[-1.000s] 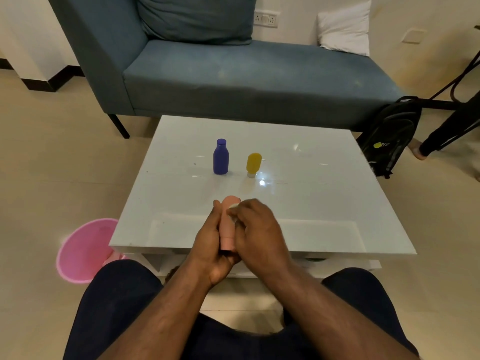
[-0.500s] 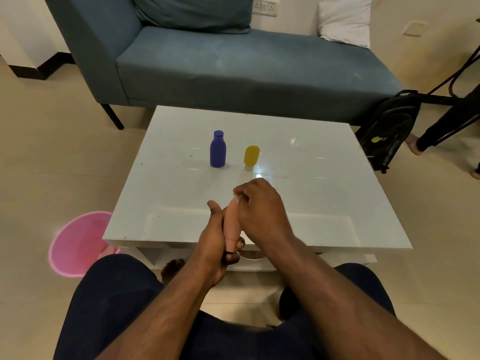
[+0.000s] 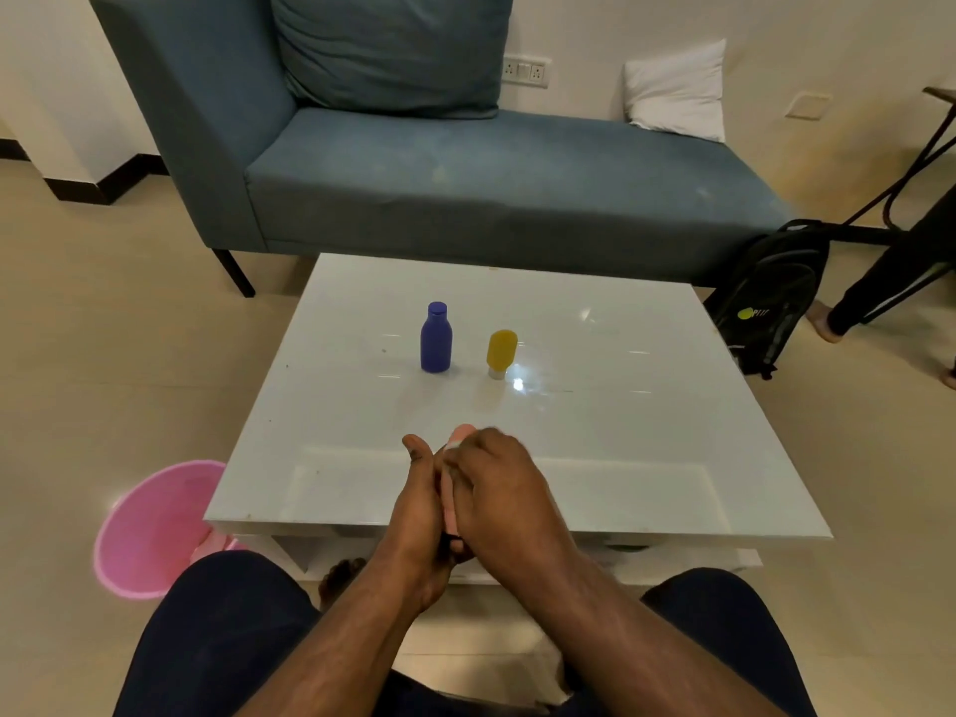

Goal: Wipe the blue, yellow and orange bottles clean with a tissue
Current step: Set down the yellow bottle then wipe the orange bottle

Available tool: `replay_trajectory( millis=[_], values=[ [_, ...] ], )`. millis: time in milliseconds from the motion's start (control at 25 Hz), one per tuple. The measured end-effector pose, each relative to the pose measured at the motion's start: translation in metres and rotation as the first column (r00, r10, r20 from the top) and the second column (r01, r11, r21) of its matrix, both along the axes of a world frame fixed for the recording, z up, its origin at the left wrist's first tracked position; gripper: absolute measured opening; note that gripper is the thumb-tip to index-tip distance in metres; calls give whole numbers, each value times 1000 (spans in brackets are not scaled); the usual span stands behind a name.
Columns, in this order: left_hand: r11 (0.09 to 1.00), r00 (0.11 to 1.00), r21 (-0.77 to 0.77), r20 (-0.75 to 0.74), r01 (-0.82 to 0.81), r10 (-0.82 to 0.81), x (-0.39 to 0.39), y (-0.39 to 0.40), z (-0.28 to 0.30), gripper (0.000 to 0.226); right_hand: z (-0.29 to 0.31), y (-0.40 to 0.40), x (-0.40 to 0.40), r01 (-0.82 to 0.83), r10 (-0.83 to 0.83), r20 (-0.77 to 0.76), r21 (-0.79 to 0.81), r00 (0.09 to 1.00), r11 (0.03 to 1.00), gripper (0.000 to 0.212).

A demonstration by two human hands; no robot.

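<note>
Step in hand: the orange bottle point(image 3: 459, 436) is being wiped, held up over the near edge of the tabletop point(image 3: 621, 458)
Left hand point(image 3: 420, 509): grip wrapped round the lower part of the orange bottle from the left, thumb pointing up beside it
Right hand point(image 3: 504, 489): fingers curled against the bottle's right side near its top; a small pale scrap at the fingertips looks like the tissue point(image 3: 452, 446), so I judge this grip to be pinching it, though most of it is hidden
Orange bottle: between the two hands, roughly upright, only its rounded top and a strip of its side showing
Blue bottle point(image 3: 436, 338): standing upright, far from the hands, toward the middle of the tabletop
Yellow bottle point(image 3: 501, 352): just right of the blue one, apart from it, resting on its pale cap
Progress: one of three bottles is under the tissue; whether the blue and yellow are already clean cannot be told from their look, as no dirt shows on either
Left to do, as a judgement: finish the orange bottle and set it down, then handle any bottle not yet wiped
Around: pink bin point(image 3: 155, 530) on the floor at near left, blue sofa point(image 3: 465, 188) beyond the tabletop, black backpack point(image 3: 771, 302) at far right
</note>
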State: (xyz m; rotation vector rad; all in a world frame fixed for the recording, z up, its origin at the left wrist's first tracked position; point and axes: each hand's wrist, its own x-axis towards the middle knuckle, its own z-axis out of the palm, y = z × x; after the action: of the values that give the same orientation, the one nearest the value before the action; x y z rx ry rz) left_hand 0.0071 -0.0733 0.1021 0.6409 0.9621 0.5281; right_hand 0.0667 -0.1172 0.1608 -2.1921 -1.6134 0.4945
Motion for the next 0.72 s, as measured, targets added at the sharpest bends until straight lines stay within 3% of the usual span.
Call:
replay_trajectory(
  millis=[80, 200, 280, 400, 560, 720],
  values=[
    [1000, 1000, 21, -3, -14, 14, 1, 1, 3, 79, -3, 5, 18, 8, -3, -131, 38, 991, 999, 27],
    [999, 999, 20, -6, -34, 34, 5, 0, 9, 80, 3, 19, 47, 56, -53, -21, 186, 998, 981, 26],
    [999, 999, 12, -2, -35, 35, 6, 5, 12, 77, 2, 15, 36, 1, 0, -2, 260, 1000, 966, 24],
    [999, 999, -10, 12, -53, 53, 5, 12, 15, 73, -5, -2, 26, -118, 122, -1, 233, 993, 965, 21],
    [999, 999, 17, -31, -34, 34, 11, 7, 16, 78, 4, 20, 40, 34, -37, 9, 245, 999, 969, 23],
    [998, 998, -25, 33, -57, 58, 6, 13, 14, 75, 0, -1, 22, -140, 129, 61, 248, 990, 959, 21]
  ],
)
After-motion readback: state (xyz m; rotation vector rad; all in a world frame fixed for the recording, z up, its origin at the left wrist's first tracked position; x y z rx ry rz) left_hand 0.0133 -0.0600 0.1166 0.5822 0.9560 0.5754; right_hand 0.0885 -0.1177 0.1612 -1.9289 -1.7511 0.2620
